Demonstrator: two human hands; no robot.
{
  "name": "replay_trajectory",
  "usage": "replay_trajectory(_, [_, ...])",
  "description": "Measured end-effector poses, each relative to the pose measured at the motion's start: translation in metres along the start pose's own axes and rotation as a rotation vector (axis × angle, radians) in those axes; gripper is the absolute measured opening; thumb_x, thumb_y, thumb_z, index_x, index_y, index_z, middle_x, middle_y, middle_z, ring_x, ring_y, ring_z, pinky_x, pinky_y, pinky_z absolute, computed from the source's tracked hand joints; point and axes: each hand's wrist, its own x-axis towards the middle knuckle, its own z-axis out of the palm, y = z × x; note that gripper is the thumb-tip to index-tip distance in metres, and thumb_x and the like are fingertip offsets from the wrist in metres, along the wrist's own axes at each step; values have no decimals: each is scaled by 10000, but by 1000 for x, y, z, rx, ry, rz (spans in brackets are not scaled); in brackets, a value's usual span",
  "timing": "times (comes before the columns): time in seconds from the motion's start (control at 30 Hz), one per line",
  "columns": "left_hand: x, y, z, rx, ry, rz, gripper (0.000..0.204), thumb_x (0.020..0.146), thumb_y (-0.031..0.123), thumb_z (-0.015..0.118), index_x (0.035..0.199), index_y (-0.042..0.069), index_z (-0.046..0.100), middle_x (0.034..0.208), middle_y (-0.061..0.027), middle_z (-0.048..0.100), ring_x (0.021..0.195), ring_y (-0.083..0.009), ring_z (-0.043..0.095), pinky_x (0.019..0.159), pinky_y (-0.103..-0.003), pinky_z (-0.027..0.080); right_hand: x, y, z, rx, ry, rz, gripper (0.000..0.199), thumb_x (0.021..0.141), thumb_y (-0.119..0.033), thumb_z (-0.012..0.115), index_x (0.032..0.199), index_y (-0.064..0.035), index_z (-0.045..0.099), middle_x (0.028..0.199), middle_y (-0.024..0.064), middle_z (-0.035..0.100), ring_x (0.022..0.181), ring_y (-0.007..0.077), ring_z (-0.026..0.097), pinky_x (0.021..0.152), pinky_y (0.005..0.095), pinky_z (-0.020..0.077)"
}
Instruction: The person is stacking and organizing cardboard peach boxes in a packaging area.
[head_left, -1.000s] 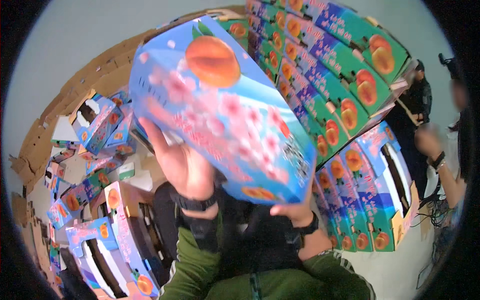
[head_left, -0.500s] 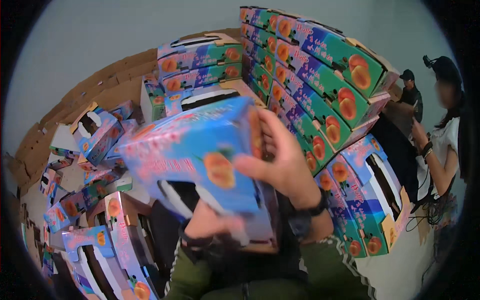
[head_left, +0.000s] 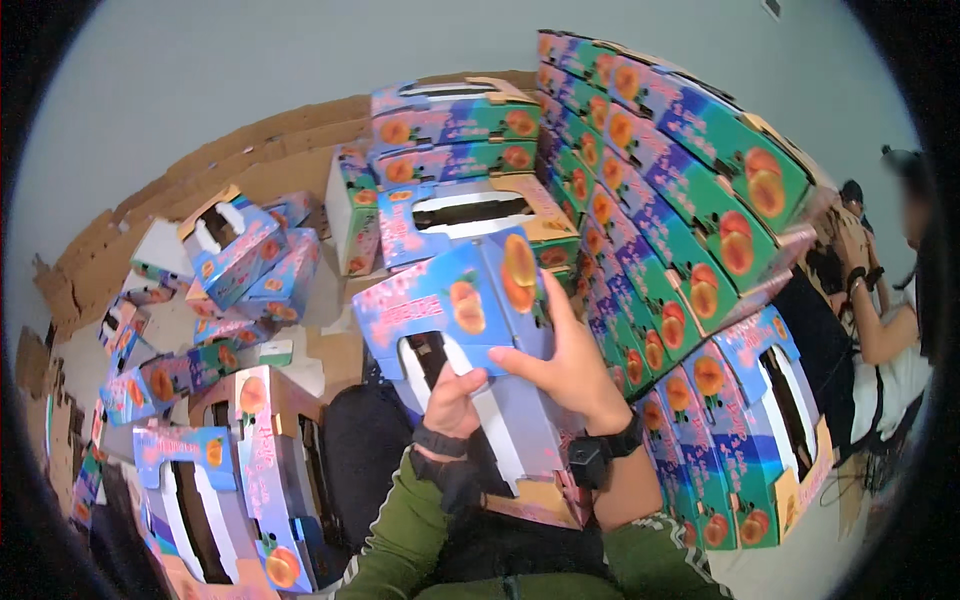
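Observation:
In front of my body a blue and pink cardboard fruit box with printed peaches is tilted on or close above my lap. It has a long cutout with a white inner edge. My left hand is closed on the edge of that cutout, its thumb near the blue top panel. With its thumb on the blue panel and its fingers behind the peach-printed side, my right hand grips the box's right part. The fingers behind that side are partly hidden. Dark bands with small devices are on my wrists.
Stacked boxes rise like a wall at the right, with upright boxes below. Another box lies just beyond my hands. Loose boxes are piled at the left, near standing boxes. Another person is at the far right.
The box has turned so its peach-printed side faces up more, and its blur has gone. My left hand has moved up to the cutout edge. The view has shifted left.

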Motion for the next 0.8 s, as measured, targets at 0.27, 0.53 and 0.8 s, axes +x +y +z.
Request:
replay_trajectory(0.27, [1,8,2,158,113,-20,578,842,115,719,1349,5,463,1249,-91,595,1173,-230,561,1027,-379,423,12,30,16,247,-67,-46,958,789,-323,793,1458,73,232,1308,236,542,1211,275,553,997,364,430])
replay_trajectory(0.53, [16,28,-56,82,410,179,411,919,107,641,1292,-9,514,1200,-105,626,1076,-238,620,955,-392,492,-43,63,-12,176,-259,238,844,797,-312,792,1444,-7,344,1350,216,468,1176,300,530,975,387,444])
replay_trajectory(0.8, [5,-14,-50,-61,502,-49,292,953,227,605,1174,37,587,1084,-94,665,979,-221,659,889,-364,534,-65,83,-8,377,-223,447,533,893,-177,693,1343,2,471,1239,100,576,1061,139,577,903,274,463])
